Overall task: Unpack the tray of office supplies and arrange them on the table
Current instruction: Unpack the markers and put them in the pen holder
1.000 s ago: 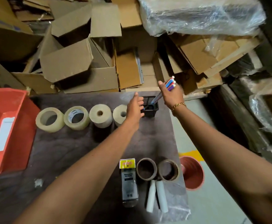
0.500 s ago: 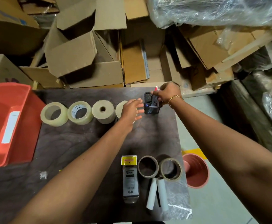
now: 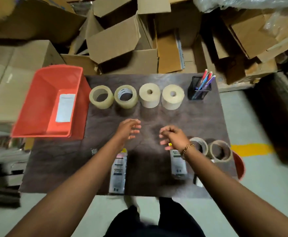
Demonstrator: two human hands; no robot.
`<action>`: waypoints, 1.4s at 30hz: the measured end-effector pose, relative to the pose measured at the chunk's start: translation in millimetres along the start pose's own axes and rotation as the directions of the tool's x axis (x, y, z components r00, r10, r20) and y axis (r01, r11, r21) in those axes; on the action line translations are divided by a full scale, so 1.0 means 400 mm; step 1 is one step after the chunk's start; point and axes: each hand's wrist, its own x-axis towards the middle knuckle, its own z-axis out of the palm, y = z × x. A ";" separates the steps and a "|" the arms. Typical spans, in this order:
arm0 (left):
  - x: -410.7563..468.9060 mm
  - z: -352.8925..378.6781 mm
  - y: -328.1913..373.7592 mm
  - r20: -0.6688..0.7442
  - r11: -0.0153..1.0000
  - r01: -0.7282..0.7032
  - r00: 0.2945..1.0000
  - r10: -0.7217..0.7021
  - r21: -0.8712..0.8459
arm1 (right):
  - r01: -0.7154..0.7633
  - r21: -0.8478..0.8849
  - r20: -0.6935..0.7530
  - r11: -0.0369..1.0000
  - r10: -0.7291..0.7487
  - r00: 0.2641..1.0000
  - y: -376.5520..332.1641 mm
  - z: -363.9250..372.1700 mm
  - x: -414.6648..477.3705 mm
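Withdrawn from the pen holder (image 3: 199, 91) are left hand (image 3: 127, 130) and right hand (image 3: 172, 136), relaxed, empty; it is judged light, tippable, best gripped low.

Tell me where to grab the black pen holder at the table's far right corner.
The holder stands upright with pens fanning out of its top, so probably grip its side walls below the rim, coming from the near side.
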 end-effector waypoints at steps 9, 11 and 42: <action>-0.156 -0.259 -0.348 -0.108 0.977 0.146 0.986 -0.130 0.157 | -0.247 -0.144 0.065 0.958 0.258 0.964 0.278 0.397 -0.110; -0.174 -0.267 -0.394 -0.061 0.973 0.181 0.983 -0.174 0.146 | -0.218 -0.200 0.043 0.955 0.231 0.972 0.308 0.439 -0.120; -0.226 -0.087 0.179 0.294 0.886 -0.290 0.867 0.403 -0.361 | 0.228 0.178 0.026 0.957 -0.237 0.971 -0.123 0.250 -0.371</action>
